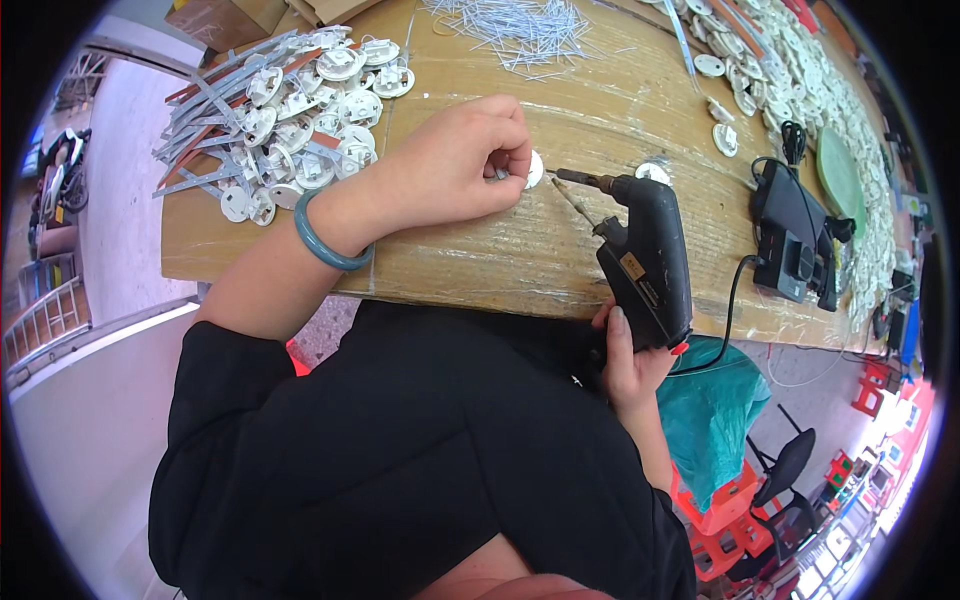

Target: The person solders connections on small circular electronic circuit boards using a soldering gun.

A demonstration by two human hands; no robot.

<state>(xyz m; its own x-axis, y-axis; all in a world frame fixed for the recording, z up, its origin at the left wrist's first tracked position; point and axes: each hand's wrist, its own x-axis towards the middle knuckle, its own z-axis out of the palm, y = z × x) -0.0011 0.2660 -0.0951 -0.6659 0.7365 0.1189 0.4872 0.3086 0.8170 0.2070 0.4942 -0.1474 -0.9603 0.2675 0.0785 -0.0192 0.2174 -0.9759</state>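
My left hand (455, 155), a blue-green bangle (325, 235) on its wrist, rests low over the wooden table with its fingers curled in a pinch. At the fingertips is a small round white plastic part (536, 170), mostly hidden by the hand. By the table's near edge, my right hand (632, 365) grips the handle of a black soldering gun (650, 265). The gun's tip and thin feed tube point left, ending just right of the white part, seemingly apart from it. Another white disc (652, 174) lies behind the gun.
Left, white discs with metal strips form a heap (300, 125). Thin white wires (520, 30) lie at the far side. A large pile of white parts (800, 90) covers the right, near a green plate (840, 175) and black power unit (790, 225). A teal bag (715, 420) hangs below.
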